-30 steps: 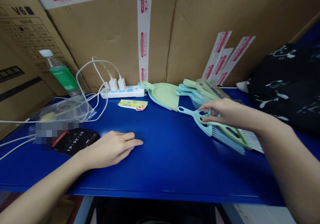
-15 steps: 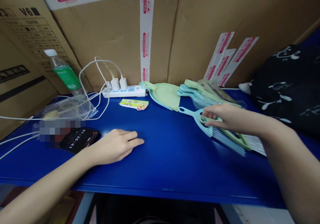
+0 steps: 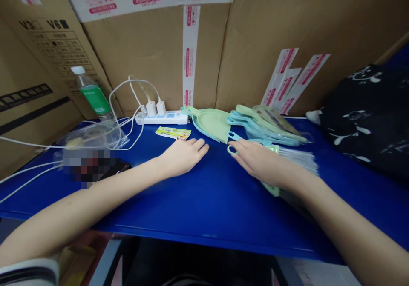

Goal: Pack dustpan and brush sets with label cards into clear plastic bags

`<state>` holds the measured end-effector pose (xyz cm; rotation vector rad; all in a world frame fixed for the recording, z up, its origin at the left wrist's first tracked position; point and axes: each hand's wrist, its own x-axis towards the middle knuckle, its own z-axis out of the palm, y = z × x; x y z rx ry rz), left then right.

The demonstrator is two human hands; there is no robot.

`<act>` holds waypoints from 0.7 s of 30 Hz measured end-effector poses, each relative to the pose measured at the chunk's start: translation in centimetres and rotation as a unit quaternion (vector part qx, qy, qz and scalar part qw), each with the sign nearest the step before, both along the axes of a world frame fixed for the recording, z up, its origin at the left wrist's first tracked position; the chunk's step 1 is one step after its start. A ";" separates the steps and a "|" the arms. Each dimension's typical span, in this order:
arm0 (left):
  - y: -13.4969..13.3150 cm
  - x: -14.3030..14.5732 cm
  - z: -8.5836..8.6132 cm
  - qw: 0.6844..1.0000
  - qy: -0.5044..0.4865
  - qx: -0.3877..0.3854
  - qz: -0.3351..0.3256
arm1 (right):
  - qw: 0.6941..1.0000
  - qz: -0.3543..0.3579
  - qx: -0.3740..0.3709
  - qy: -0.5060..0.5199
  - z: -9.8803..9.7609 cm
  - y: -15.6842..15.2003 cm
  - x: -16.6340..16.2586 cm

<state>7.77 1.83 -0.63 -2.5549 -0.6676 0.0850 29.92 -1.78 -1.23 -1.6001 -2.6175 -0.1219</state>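
My right hand point(image 3: 255, 160) is over a light green hand brush point(image 3: 272, 189), with its fingers around the handle just behind the ring at the end; the palm hides much of it. Partly under that hand lies a light blue hand brush point(image 3: 234, 136), its ring end showing at the left. White bristles point(image 3: 300, 160) stick out to the right. My left hand point(image 3: 183, 156) holds nothing, its fingers loosely bent and apart, just in front of a yellow-green label point(image 3: 172, 132). Beyond the hands, a green dustpan point(image 3: 212, 123) rests on a blue one.
Bagged dustpans and brushes point(image 3: 268, 126) lie at the back right, near a black patterned bag point(image 3: 367, 120). A white power strip point(image 3: 172, 118) with cables, a bottle point(image 3: 94, 96) and a phone point(image 3: 116, 167) are on the left. Cardboard boxes point(image 3: 153, 60) stand behind the blue table point(image 3: 198, 209).
My right hand has moved left, bringing the green brush leftward across the blue one. My left hand has moved right and away from me, closer to the label and dustpans.
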 end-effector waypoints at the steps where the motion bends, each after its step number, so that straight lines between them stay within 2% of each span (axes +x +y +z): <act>1: 0.5 0.9 0.2 1.000 -0.002 -0.003 0.009 | 1.000 -0.006 -0.002 0.005 -0.3 0.1 -0.2; 5: 2.4 3.5 0.5 0.999 -0.002 -0.022 0.034 | 0.996 -0.064 -0.054 0.015 -0.4 0.1 -0.3; 8: 3.4 4.4 0.6 0.999 0.001 -0.026 0.033 | 0.994 -0.068 -0.088 0.018 0.2 0.0 -0.1; 21: 4.7 5.2 0.5 1.000 -0.012 0.002 0.000 | 0.974 -0.069 -0.213 0.014 2.2 -0.9 1.3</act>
